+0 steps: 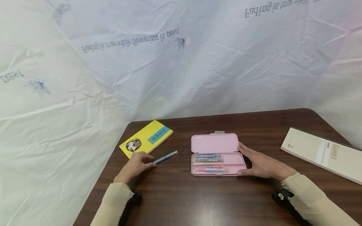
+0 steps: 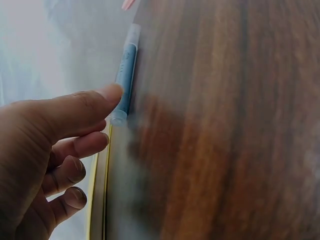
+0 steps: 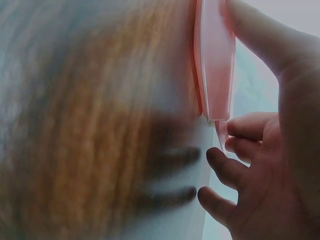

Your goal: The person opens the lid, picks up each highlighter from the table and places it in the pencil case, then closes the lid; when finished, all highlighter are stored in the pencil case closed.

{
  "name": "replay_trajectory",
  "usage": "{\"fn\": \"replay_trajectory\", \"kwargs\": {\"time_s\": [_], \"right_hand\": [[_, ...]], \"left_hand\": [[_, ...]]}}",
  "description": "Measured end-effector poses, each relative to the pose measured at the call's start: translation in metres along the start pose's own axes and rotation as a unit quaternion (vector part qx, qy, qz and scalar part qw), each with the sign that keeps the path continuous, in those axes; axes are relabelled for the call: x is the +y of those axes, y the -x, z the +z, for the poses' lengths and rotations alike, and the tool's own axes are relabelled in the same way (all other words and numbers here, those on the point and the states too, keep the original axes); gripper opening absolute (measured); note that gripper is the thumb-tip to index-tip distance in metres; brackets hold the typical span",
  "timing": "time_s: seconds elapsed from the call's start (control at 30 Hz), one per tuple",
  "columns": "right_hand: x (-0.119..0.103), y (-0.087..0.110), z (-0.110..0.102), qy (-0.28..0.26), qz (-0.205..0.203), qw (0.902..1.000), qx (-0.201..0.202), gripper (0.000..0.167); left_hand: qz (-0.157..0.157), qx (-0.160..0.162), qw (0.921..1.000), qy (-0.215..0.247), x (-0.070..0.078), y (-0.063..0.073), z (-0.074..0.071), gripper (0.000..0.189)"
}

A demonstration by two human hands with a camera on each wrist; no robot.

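My left hand pinches one end of a slim blue pen between thumb and index finger. In the left wrist view the thumb lies across the pen, and the other fingers are loosely bent. A pink pencil case lies with its lid folded back, holding several pens in its compartments. My right hand spans the case's right side, thumb at the near corner and a finger at the lid's edge. In the right wrist view the thumb touches the case wall; the lower fingers stand apart from it.
A yellow booklet with a dog picture lies at the table's left edge, just beyond my left hand. At the right lies a cream notepad marked "Gambit". White printed sheeting hangs behind and beside the dark wooden table.
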State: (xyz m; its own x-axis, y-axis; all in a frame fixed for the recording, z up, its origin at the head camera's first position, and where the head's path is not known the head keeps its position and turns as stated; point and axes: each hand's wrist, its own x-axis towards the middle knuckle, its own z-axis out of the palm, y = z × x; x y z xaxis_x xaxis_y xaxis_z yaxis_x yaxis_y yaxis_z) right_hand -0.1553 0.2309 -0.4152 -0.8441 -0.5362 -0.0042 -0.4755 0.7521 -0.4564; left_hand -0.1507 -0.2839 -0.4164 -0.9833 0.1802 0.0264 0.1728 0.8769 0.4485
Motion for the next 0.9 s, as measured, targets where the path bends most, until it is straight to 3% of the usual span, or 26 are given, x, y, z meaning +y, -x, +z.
{"fn": "replay_trajectory", "kwargs": {"time_s": [0.3, 0.9], "right_hand": [[0.0, 0.001, 0.0, 0.004, -0.009, 0.9999, 0.003, 0.11], [0.0, 0.0, 0.0, 0.008, -0.004, 1.0, 0.0, 0.111]], "left_hand": [[-0.014, -0.007, 0.9998, 0.015, 0.001, 0.002, 0.006, 0.022], [0.012, 0.014, 0.9998, 0.001, 0.002, 0.002, 0.011, 0.008]]}}
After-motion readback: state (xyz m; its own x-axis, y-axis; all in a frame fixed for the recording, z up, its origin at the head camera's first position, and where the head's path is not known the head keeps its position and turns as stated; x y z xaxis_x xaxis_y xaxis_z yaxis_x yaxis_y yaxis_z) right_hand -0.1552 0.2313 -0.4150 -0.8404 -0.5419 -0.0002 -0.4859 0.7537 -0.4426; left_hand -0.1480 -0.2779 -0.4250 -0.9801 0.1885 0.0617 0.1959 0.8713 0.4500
